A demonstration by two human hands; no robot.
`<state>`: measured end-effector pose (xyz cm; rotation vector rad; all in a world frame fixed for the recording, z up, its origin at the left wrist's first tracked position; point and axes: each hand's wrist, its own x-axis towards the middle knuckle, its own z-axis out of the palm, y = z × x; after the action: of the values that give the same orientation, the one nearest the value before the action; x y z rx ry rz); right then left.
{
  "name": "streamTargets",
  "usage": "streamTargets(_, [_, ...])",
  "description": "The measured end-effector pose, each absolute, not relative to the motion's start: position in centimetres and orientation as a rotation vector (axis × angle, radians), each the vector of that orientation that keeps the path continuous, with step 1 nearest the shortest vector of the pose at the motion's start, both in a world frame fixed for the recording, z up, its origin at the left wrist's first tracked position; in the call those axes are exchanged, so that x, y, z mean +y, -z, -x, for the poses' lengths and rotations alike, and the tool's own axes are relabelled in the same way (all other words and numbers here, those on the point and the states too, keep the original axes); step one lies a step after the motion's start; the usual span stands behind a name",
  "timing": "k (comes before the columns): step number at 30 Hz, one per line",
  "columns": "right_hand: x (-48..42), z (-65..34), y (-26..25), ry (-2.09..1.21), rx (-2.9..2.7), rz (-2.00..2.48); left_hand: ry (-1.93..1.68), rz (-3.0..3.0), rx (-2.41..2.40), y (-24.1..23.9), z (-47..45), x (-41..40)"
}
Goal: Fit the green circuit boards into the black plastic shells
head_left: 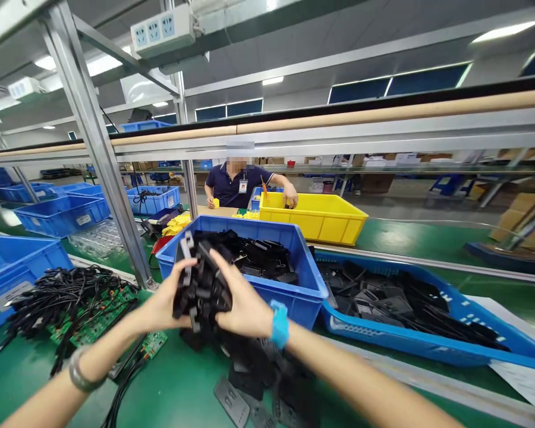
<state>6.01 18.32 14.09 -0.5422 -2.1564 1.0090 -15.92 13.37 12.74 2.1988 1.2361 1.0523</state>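
Observation:
My left hand [164, 302] and my right hand [245, 302] are closed on a bunch of small black plastic parts [204, 282] between them, a few with grey or whitish faces. The bunch is held in the air before the near wall of a blue bin [276, 297], which has more black parts [267, 258] inside. Below my hands, flat black plastic covers [232, 402] with slots lie in a loose pile on the green table. Left of my left hand are green circuit boards [87, 321] with bundled black cables [66, 291].
A long blue basket [428, 345] of black plates stands at right. Across the bench, a co-worker [238, 184] reaches into a yellow bin [312, 223]. A metal post [100, 142] rises at left, near an empty-looking blue bin [22, 261]. A rail [339, 128] crosses overhead.

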Motion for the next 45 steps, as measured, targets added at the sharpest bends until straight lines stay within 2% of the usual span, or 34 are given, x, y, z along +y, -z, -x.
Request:
streamTargets(3, [16.0, -5.0, -7.7, -0.925, -2.332, 0.696, -1.038, -2.251, 1.285, -5.4, 16.3, 11.8])
streamTargets(6, [15.4, -3.5, -4.0, -0.683, -2.453, 1.093, -0.862, -2.166, 1.304, -1.3, 17.4, 12.5])
streamTargets(10, [15.8, -2.6, -4.1, -0.317, -2.529, 1.397, -0.534, -2.163, 1.364, -2.6, 18.0, 14.8])
streamTargets(14, [16.6, -3.5, -5.1, -0.19, -2.603, 1.448, -0.003, -2.086, 1.805, -6.0, 17.4, 16.1])
streamTargets(19, [15.5, -6.5, -5.2, -0.147, -2.596, 1.449, -0.098, -2.108, 1.953, -7.7, 19.1, 13.0])
streamTargets(24, [9.9, -10.5, -4.0, -0.121, -2.521, 1.27, -0.057, -1.948, 2.331, -5.8, 21.0, 6.1])
streamTargets(29, [3.0, -12.7, -1.3, -0.443, -2.365, 0.934, -0.087, -1.864, 2.522, -3.9, 20.7, 1.4])
streamTargets(35, [-1.3, -10.5, -2.4, -1.008, -2.246, 0.812, -0.39, -1.87, 2.692, -8.3, 20.6, -2.3])
streamTargets(37, [-1.4, -8.9, -3.4, -1.332, -2.042, 0.8, -0.594, -1.955, 2.53, -9.8, 19.6, -3.0])
streamTargets(39, [-0.9, -7.2, -4.2, -1.735, -1.664, 0.73, -0.752, -2.063, 2.13, -10.4, 18.3, -2.9])
streamTargets(42, [0.1, -5.8, -4.9, -2.199, -1.002, 0.537, -0.597, -2.142, 1.827, -10.0, 17.3, -0.7])
streamTargets(45, [0.6, -7.1, -5.5, -2.292, -0.72, 0.536, -0.355, -2.125, 2.098, -9.1, 19.0, 3.8])
